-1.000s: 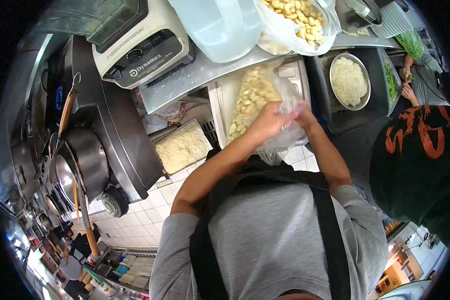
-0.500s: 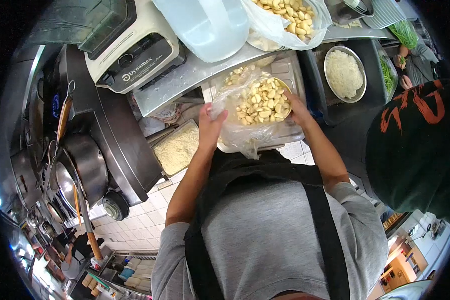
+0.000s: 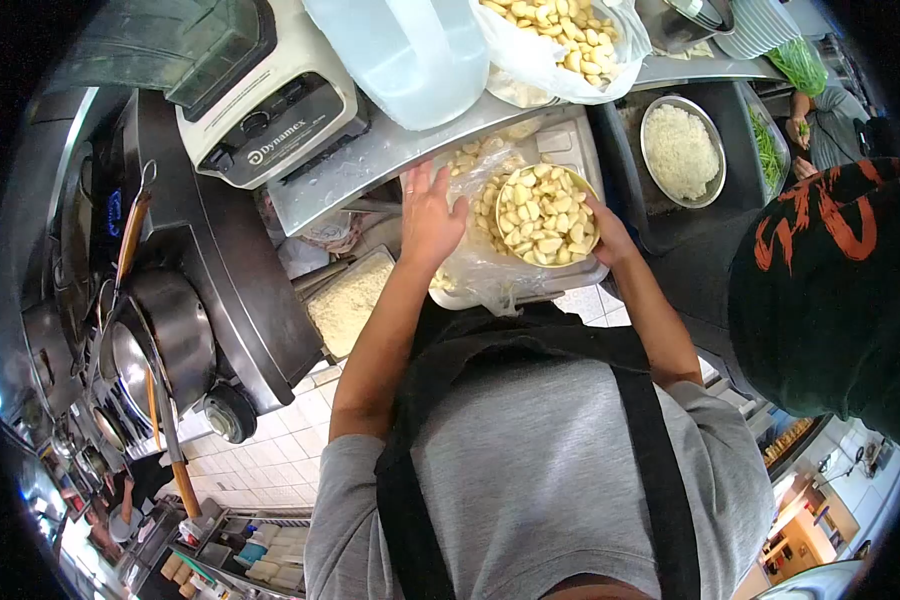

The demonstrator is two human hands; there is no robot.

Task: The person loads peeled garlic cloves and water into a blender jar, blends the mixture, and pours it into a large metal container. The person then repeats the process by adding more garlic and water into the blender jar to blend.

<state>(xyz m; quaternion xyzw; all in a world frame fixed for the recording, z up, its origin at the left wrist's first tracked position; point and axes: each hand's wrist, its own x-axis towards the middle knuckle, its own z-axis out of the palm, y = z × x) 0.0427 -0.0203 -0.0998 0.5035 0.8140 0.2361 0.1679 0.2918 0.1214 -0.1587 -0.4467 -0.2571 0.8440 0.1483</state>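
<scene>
My right hand [image 3: 611,232] grips the right rim of a round bowl [image 3: 547,216] heaped with peeled garlic cloves. Fingers apart, my left hand [image 3: 433,218] lies at the left edge of a clear plastic bag [image 3: 480,270]; whether it pinches the film cannot be made out. More cloves show inside the bag, left of and behind the bowl. Bag and bowl are over a pale tray [image 3: 580,150], whose middle they hide.
A Dynamex blender [image 3: 270,120], a water jug [image 3: 410,60] and a bag of cloves [image 3: 580,60] stand on the steel shelf. A bowl of white shreds [image 3: 682,152] sits at right, near a co-worker in black [image 3: 830,300]. Pots [image 3: 170,330] are at left.
The closed bag has been opened and my hands have parted. The bowl of cloves has come into view in my right hand and risen out of the bag; my left hand has spread its fingers.
</scene>
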